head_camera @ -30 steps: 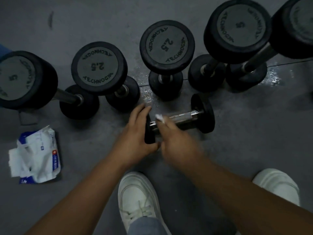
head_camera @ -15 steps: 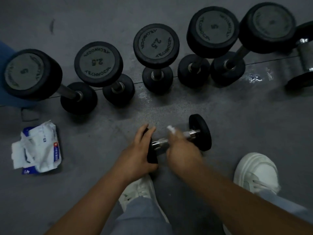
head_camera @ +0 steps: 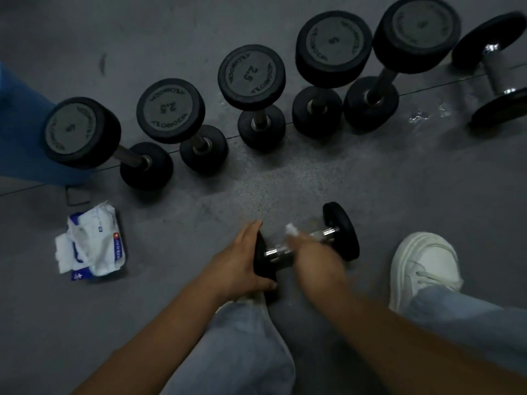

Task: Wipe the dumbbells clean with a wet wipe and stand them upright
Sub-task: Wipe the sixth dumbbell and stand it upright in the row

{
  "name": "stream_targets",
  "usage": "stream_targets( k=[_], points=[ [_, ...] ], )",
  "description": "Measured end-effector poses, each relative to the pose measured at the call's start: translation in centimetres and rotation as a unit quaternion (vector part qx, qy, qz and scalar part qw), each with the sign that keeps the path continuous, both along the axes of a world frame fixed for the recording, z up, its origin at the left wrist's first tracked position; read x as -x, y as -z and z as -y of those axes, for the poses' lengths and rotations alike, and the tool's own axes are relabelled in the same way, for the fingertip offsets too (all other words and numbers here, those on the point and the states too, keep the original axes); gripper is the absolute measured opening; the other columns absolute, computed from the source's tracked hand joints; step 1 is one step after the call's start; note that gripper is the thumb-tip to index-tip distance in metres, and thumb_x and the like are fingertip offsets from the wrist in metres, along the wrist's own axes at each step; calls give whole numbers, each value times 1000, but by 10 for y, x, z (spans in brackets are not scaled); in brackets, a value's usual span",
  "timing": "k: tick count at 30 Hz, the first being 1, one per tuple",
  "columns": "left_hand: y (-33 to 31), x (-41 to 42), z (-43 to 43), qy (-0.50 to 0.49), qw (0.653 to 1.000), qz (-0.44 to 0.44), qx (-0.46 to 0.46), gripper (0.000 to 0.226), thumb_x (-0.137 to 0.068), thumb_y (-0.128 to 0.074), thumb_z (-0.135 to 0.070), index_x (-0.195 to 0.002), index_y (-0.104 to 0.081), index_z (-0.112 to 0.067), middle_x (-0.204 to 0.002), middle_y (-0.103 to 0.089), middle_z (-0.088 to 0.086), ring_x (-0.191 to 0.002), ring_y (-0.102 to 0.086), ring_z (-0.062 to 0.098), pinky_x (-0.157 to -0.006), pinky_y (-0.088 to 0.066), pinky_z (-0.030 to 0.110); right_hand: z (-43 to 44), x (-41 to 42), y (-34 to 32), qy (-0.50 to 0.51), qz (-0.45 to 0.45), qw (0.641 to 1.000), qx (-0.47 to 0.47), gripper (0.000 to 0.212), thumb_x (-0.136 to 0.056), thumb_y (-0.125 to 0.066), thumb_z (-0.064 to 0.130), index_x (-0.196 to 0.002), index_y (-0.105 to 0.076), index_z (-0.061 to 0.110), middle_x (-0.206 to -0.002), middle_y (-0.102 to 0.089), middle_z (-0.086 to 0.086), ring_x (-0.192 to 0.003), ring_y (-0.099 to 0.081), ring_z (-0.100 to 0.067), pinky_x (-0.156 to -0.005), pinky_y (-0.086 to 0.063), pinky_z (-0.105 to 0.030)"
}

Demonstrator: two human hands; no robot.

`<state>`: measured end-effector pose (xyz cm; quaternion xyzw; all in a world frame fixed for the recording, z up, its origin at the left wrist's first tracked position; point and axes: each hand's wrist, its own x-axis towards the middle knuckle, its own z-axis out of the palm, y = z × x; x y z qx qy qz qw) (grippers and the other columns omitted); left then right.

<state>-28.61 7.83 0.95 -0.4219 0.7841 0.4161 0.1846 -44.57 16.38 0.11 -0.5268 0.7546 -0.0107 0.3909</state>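
Small dumbbell (head_camera: 342, 233) lies on floor (head_camera: 427, 181) before the knee (head_camera: 248, 337), left hand (head_camera: 236, 263) fingers wrapped over one head, right hand (head_camera: 313, 258) clutching wipe (head_camera: 292, 230) round the chrome bar; judged dense, rigid, roll-prone, best gripped mid-bar.

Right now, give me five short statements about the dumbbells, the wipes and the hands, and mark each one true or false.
1. Five dumbbells stand upright in a row. True.
2. The right grip holds a white wipe on the small dumbbell's chrome handle. True.
3. The left grip holds that handle too. False: it holds the dumbbell's near black end.
4. The wipe pack lies right of the white shoe. False: it lies far to the left of it.
5. The far-right dumbbell stands upright. False: it lies on its side.
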Motion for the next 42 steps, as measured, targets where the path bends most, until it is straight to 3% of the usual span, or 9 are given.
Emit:
stream_targets(
  k=[8, 13, 18, 22, 26, 30, 32, 38, 42],
  points=[
    [6, -11, -5, 29, 999, 6, 35, 124, -57, -82, -66, -155, -12, -36, -162, -16, -16, -144, -28, 7, -112, -29, 24, 2, 9, -9, -8, -42, 997, -64, 36, -102, -34, 15, -137, -41, 13, -136, -50, -11, -112, -58, -34, -90, -50, -46],
    [5, -18, 40, -129, 967, -126, 179, 69, -79, -66, -58, -140, -44, -33, -142, -43, -19, -127, -47, 8, -103, -45, 34, 60, 17, -12, 11, -55, 998, 14, 35, -99, -38, 10, -133, -46, 15, -137, -50, -10, -108, -59, -33, -85, -52, -44],
    [20, 19, 88, -41, 986, -64, 147, 124, -61, -86, -53, -156, -10, -27, -164, 3, -9, -147, -24, 21, -115, -34, 44, 112, 41, -2, 100, -69, 992, 30, 55, -95, -39, 2, -146, -35, 21, -149, -41, 0, -116, -57, -31, -95, -49, -43],
    [21, 31, 133, -37, 986, -56, 151, 125, -60, -88, -47, -157, -14, -18, -163, -14, 2, -148, -17, 17, -121, -20, 33, 138, 37, 10, 206, -25, 976, 67, 65, -89, -42, -1, -147, -39, 28, -153, -37, 10, -130, -49, -23, -103, -40, -33],
    [25, 33, 143, -64, 990, -82, 100, 111, -63, -88, -42, -152, -26, -17, -154, -30, -1, -138, -33, 13, -110, -26, 19, 151, 28, 14, -14, 33, 996, 83, 49, -96, -47, 21, -143, -41, 34, -147, -46, 1, -125, -53, -28, -100, -45, -38],
    [30, 30, 135, -69, 987, -97, 108, 107, -61, -89, -40, -148, -32, -15, -150, -32, 0, -135, -35, 13, -110, -26, 18, 150, 42, 17, 78, -81, 991, 76, 47, -95, -41, 11, -140, -44, 26, -139, -52, -4, -118, -57, -30, -94, -48, -38],
    [30, 29, 128, -68, 984, -115, 114, 108, -58, -88, -43, -147, -34, -13, -149, -33, 1, -135, -36, 14, -109, -25, 15, 146, 15, 12, 19, -17, 997, 77, 53, -92, -49, 13, -142, -42, 27, -142, -49, -2, -120, -56, -29, -95, -49, -39],
    [28, 20, 108, -58, 983, -121, 122, 117, -51, -68, -68, -150, -30, -16, -155, -25, 0, -142, -27, 13, -118, -25, 28, 130, 39, 13, 137, -60, 988, 48, 37, -103, -33, 21, -136, -48, 27, -144, -50, 2, -119, -57, -31, -97, -45, -39],
    [23, 19, 94, -58, 990, -96, 83, 115, -52, -72, -68, -149, -30, -22, -149, -30, -5, -135, -36, 13, -113, -33, 30, 103, 19, 4, -19, 20, 999, 40, 39, -99, -38, 18, -135, -48, 26, -151, -42, 5, -123, -55, -30, -100, -46, -40]
  ],
)
